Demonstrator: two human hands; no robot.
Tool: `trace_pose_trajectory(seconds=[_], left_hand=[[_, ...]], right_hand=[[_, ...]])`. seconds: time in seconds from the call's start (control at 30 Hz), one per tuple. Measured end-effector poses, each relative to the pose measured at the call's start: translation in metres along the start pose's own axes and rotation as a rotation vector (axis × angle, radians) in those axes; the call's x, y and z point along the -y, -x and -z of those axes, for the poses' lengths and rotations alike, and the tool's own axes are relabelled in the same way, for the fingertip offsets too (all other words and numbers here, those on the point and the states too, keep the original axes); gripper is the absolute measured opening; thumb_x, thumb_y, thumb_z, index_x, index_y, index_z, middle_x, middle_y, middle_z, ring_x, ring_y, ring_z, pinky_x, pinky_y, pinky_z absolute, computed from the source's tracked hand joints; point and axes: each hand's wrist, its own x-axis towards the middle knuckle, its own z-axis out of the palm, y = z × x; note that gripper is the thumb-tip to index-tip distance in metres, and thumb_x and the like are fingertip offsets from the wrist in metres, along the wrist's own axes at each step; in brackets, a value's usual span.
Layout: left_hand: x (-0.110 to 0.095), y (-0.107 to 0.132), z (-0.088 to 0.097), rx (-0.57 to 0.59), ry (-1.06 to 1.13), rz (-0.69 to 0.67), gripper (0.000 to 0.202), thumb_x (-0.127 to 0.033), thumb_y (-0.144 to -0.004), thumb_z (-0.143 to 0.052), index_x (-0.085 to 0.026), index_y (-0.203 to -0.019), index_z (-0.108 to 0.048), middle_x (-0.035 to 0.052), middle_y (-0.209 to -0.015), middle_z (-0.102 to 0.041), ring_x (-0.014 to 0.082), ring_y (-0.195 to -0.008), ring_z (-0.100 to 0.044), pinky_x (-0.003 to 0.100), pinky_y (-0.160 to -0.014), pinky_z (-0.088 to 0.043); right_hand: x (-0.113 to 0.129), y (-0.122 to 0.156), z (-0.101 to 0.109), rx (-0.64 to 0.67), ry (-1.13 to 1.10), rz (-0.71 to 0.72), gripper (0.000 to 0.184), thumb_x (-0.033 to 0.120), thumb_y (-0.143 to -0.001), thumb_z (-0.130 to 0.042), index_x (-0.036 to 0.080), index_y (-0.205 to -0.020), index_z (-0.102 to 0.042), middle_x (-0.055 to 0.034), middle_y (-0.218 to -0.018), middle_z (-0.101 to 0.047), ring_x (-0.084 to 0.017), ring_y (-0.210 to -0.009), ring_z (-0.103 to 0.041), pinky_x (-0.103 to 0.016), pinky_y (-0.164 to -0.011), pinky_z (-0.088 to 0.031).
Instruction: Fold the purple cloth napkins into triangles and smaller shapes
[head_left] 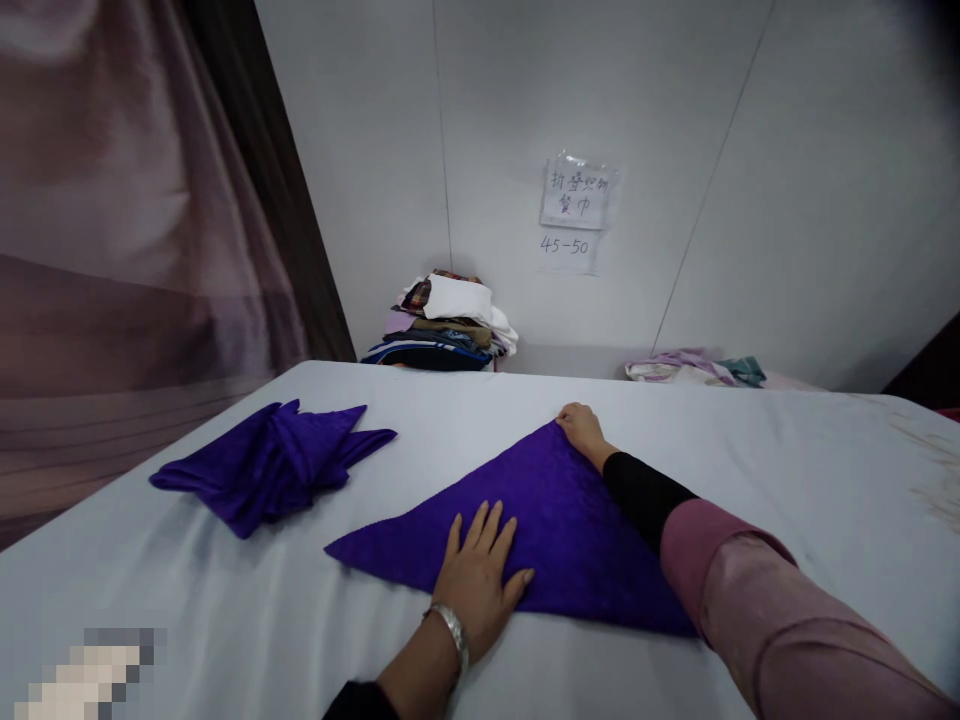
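A purple cloth napkin [555, 545] lies on the white-covered table, folded into a wide triangle whose long edge faces me. My left hand [476, 575] rests flat on its left half near that long edge, fingers spread. At the far tip, my right hand [585, 430] pinches the corner between thumb and fingers. The right forearm and its pink sleeve cover part of the triangle's right side. To the left sits a second purple cloth [277, 465], crumpled in a loose heap, with neither hand touching it.
A white cloth covers the table [247, 610]. Beyond its far edge is a pile of folded clothes [450, 325], with more fabric [686, 367] to the right. Paper signs [576, 200] hang on the wall. A pinkish curtain [112, 250] hangs at the left.
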Motion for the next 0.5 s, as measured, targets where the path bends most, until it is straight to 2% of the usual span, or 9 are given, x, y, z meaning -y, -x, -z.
trace_pose_trajectory(seconds=[0.13,0.27,0.43,0.5], left_hand=[[-0.001,-0.001,0.001,0.007,0.0,0.002,0.063,-0.059,-0.086,-0.028,-0.022,-0.138,-0.034,0.0084,-0.148,-0.024,0.0279,-0.136,-0.016,0.057,-0.108,-0.013],[-0.001,0.0,0.001,0.006,0.003,0.006,0.063,-0.059,-0.086,-0.029,-0.022,-0.137,-0.035,0.0086,-0.148,-0.024,0.028,-0.136,-0.016,0.057,-0.108,-0.013],[0.0,0.0,-0.002,-0.024,0.005,-0.004,0.063,-0.059,-0.086,-0.029,-0.022,-0.137,-0.035,0.0086,-0.147,-0.025,0.0281,-0.136,-0.017,0.056,-0.108,-0.013],[0.0,0.0,-0.002,-0.033,0.006,-0.007,0.063,-0.059,-0.086,-0.029,-0.022,-0.137,-0.035,0.0084,-0.147,-0.026,0.0281,-0.136,-0.017,0.056,-0.108,-0.013]], right_hand=[[-0.001,0.0,0.001,-0.02,0.0,-0.012,0.02,0.024,-0.082,-0.052,0.016,-0.095,-0.065,-0.0094,-0.105,-0.063,-0.023,-0.102,-0.053,-0.032,-0.087,-0.038],[0.004,0.013,0.006,-0.025,-0.003,0.066,0.032,0.025,-0.087,-0.043,0.016,-0.114,-0.058,-0.0109,-0.124,-0.055,-0.022,-0.118,-0.044,-0.036,-0.098,-0.033],[0.017,0.048,0.006,0.098,0.005,0.301,0.046,0.039,-0.085,-0.048,0.017,-0.126,-0.05,-0.0089,-0.138,-0.043,-0.022,-0.131,-0.029,-0.037,-0.106,-0.024],[0.021,0.056,0.003,0.182,0.057,0.334,0.057,0.047,-0.085,-0.046,0.015,-0.132,-0.044,-0.0108,-0.142,-0.037,-0.024,-0.134,-0.024,-0.038,-0.107,-0.021]])
